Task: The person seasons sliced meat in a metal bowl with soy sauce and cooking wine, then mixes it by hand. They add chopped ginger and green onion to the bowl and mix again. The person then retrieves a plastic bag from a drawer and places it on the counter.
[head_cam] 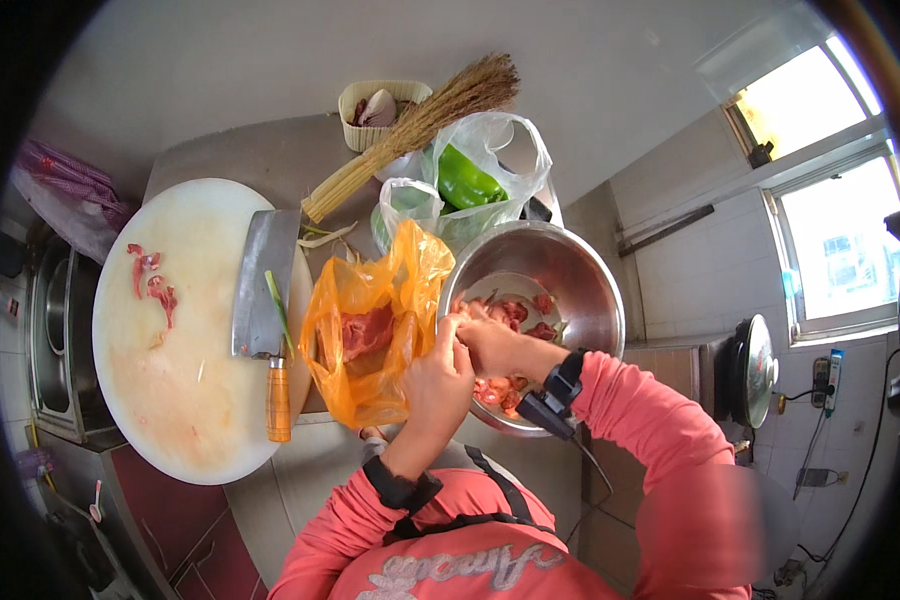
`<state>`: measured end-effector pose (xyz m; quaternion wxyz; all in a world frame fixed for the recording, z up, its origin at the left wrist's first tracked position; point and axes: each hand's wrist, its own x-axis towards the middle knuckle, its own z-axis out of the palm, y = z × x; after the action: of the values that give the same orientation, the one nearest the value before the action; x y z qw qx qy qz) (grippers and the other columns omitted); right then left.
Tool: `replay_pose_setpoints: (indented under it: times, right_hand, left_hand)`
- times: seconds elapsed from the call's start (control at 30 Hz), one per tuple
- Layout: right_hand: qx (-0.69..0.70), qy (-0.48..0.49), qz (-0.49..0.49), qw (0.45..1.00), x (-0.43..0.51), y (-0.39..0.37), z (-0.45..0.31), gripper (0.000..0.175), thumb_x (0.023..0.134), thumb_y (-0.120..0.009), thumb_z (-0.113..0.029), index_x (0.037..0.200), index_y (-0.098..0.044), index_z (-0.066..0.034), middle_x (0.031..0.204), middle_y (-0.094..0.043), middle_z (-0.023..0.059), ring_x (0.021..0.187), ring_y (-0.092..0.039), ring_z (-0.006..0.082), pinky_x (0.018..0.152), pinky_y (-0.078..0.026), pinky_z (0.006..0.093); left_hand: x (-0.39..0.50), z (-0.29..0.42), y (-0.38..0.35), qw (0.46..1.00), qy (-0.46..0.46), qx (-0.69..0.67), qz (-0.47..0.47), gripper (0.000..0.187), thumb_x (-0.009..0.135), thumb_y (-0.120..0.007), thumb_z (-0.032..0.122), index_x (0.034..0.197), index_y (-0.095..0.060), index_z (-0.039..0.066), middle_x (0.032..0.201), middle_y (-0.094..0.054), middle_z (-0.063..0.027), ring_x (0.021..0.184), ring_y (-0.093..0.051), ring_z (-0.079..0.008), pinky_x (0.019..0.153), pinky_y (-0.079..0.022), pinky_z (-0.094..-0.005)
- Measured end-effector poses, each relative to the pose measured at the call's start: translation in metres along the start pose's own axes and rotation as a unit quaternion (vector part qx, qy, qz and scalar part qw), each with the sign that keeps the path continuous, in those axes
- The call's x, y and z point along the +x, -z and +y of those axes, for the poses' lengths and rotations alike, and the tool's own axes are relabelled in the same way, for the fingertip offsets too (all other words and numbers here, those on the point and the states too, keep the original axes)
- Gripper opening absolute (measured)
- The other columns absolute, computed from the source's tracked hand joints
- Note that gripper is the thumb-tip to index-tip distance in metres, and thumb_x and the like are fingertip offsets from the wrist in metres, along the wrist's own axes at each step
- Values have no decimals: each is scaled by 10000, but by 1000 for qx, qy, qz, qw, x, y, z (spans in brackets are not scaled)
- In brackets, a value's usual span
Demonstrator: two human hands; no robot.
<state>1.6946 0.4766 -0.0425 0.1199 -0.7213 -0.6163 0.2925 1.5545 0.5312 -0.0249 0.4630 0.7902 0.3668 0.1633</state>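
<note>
Both my hands meet at the left rim of a stainless steel bowl point(581, 300) that holds pieces of raw meat point(499, 391). My left hand point(442, 375) lies beside the bowl, its fingers touching my right hand; what is between them is hidden. My right hand point(495, 345) reaches over the bowl, fingers bent down and partly hidden. Left of my hands stands an orange plastic bag point(367, 405), gaping, with a larger piece of raw meat point(367, 332) inside. A cleaver point(262, 277) with a wooden handle rests on the round white cutting board point(165, 390), a green stalk point(277, 307) across its blade.
Meat scraps point(162, 300) lie on the board's left part. Behind the bowl, a clear plastic bag point(529, 146) holds a green pepper point(469, 180). A straw brush point(420, 127) leans by a cream basket point(360, 136). A lidded pan point(754, 371) stands at the right, a sink point(56, 322) at far left.
</note>
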Motion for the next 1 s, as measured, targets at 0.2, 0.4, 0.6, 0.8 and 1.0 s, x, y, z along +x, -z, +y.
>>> replay_pose_setpoints:
  times: [0.2,0.4,0.6,0.8,1.0]
  right_hand:
    - [3,-140,-107,984,-36,51,37,339,704,-695,-120,1031,-656,-38,899,-702,173,861,-680,365,718,-554,422]
    - [22,-296,-142,944,-65,64,32,729,705,-787,-273,1325,-483,-41,1208,-611,186,1104,-617,324,879,-518,395]
    - [81,-166,-96,978,-38,26,13,522,729,-739,-159,1212,-591,-28,1033,-678,204,939,-690,324,730,-574,385]
    - [122,-88,-76,986,-29,55,7,530,701,-759,-150,1201,-604,-66,1037,-683,205,977,-683,292,800,-552,428]
    - [23,-18,-139,990,-42,2,10,526,623,-747,-106,1127,-597,-83,1059,-653,211,1009,-634,390,823,-519,456]
  left_hand:
    - [-1,1,1,1000,-9,-21,5,211,937,-511,124,1116,-574,214,608,-579,-193,599,-603,-427,525,-421,-528]
    - [-1,-3,-3,998,-54,3,33,265,909,-545,129,1158,-526,218,617,-613,-165,600,-632,-403,545,-453,-541]
    - [1,-5,-4,999,-37,19,27,272,910,-554,143,1168,-533,225,651,-632,-176,615,-630,-421,555,-454,-558]
    - [1,-3,1,999,-33,22,16,260,914,-548,150,1164,-545,219,654,-635,-181,621,-625,-433,565,-453,-570]
    - [1,-2,0,999,-36,18,27,264,913,-549,154,1169,-543,220,639,-628,-177,614,-620,-433,565,-448,-569]
